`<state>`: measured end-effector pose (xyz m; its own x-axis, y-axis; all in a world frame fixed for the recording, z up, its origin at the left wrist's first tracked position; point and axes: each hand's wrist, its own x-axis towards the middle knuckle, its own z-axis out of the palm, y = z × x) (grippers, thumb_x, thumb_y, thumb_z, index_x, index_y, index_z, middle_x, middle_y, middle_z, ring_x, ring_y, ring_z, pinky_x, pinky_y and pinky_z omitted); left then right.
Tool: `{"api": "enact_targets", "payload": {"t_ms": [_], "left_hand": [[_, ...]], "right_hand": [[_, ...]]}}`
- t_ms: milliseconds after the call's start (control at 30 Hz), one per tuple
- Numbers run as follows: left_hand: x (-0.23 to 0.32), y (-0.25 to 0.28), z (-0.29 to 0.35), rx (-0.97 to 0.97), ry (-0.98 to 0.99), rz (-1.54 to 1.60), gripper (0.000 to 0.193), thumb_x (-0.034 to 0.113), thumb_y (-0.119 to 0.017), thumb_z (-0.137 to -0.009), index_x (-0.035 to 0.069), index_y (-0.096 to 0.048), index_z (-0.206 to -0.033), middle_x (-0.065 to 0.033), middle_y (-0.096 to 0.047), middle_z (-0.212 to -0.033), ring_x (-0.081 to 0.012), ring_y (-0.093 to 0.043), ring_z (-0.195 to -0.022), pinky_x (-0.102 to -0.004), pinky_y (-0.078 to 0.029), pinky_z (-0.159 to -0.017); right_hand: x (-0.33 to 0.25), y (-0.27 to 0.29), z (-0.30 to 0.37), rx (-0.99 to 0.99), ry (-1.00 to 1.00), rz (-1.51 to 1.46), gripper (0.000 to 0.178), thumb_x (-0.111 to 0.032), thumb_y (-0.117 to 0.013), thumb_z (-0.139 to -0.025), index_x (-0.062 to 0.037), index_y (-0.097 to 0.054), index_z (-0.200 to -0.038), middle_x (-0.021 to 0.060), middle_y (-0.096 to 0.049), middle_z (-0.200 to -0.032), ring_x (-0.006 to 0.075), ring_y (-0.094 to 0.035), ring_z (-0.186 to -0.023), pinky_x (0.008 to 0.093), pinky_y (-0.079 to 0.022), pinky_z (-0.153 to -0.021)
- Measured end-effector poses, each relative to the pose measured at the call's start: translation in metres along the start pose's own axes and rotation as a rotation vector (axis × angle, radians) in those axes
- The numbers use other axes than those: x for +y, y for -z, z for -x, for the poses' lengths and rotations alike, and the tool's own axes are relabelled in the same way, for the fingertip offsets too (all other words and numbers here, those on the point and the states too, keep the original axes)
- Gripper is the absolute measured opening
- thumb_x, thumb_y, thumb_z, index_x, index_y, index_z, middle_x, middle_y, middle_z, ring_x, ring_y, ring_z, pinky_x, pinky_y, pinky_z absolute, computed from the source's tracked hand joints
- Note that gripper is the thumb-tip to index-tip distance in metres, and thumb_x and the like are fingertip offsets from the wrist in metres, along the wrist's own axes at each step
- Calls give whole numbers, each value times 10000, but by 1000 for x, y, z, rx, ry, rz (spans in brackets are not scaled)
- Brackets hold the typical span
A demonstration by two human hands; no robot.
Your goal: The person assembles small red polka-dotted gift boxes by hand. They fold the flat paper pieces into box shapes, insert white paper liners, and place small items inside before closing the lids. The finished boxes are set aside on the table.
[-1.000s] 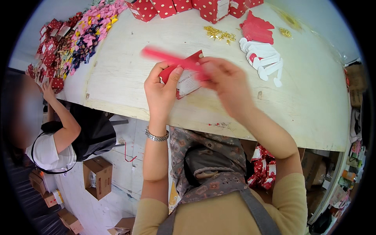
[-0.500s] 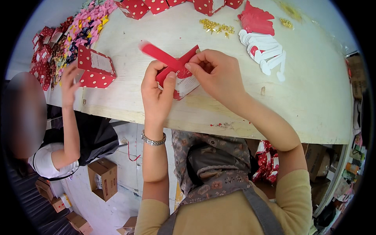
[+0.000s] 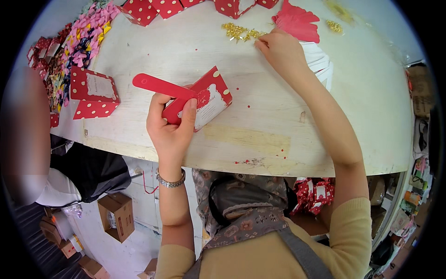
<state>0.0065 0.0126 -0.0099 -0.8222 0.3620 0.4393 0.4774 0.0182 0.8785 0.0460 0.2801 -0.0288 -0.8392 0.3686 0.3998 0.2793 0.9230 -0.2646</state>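
Observation:
My left hand (image 3: 173,121) grips a red dotted paper box (image 3: 217,88) with a white label, thumb on its front. A red paper strip (image 3: 155,83) with a rounded end and a small round mark lies across the box, pressed under that thumb and sticking out to the left. My right hand (image 3: 283,49) has its fingers drawn together at the right edge of a pile of small gold paper fasteners (image 3: 238,32); anything between the fingertips is too small to make out. Just beyond it fan out red strips (image 3: 297,21). White strips (image 3: 318,60) lie partly behind my right forearm.
Another dotted box (image 3: 95,95) stands at left, near a co-worker (image 3: 60,186). Pink, yellow and dark bows (image 3: 90,32) are heaped behind it. More dotted boxes (image 3: 167,7) line the far side. A smaller gold heap (image 3: 334,26) sits far right; red scraps dot the table (image 3: 139,111).
My right hand has left the box and strip and moved up and right to the gold fasteners. The box in my left hand has shifted left and down. The co-worker's raised hand is gone.

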Motion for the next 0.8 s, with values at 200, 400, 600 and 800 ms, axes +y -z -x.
{"api": "enact_targets", "payload": {"t_ms": [200,400,600,800], "left_hand": [[4,2,0,-12,43,101,230,2,-678,-809,1,-529,-984,-65,-636,-959,-90,-580,-815,-215,-481,-704],[-4,2,-3,-26,-14,79,237,-29,-665,-805,-4,-535,-1001,-78,-625,-995,-100,-585,-826,-210,-488,-687],[-10,2,-3,-36,-158,40,254,-46,-661,-791,4,-549,-1014,-96,-625,-994,-142,-594,-861,-250,-491,-723],[-9,4,-5,-69,-240,-58,253,-61,-653,-760,40,-590,-983,-118,-625,-973,-204,-606,-823,-283,-495,-704]], "right_hand": [[-1,-2,-7,-73,-134,-90,144,-174,-616,-801,-63,-690,-855,111,-662,-800,281,-636,-728,382,-513,-666],[-66,52,32,40,23,-944,85,-72,-676,-762,-66,-672,-847,1,-650,-753,77,-591,-637,215,-483,-594],[-106,36,48,-24,341,-930,143,6,-660,-743,-76,-690,-857,52,-661,-804,191,-620,-647,267,-486,-541],[-112,38,48,-88,253,-931,147,19,-655,-748,-85,-690,-847,52,-644,-777,209,-599,-622,290,-466,-522]]}}
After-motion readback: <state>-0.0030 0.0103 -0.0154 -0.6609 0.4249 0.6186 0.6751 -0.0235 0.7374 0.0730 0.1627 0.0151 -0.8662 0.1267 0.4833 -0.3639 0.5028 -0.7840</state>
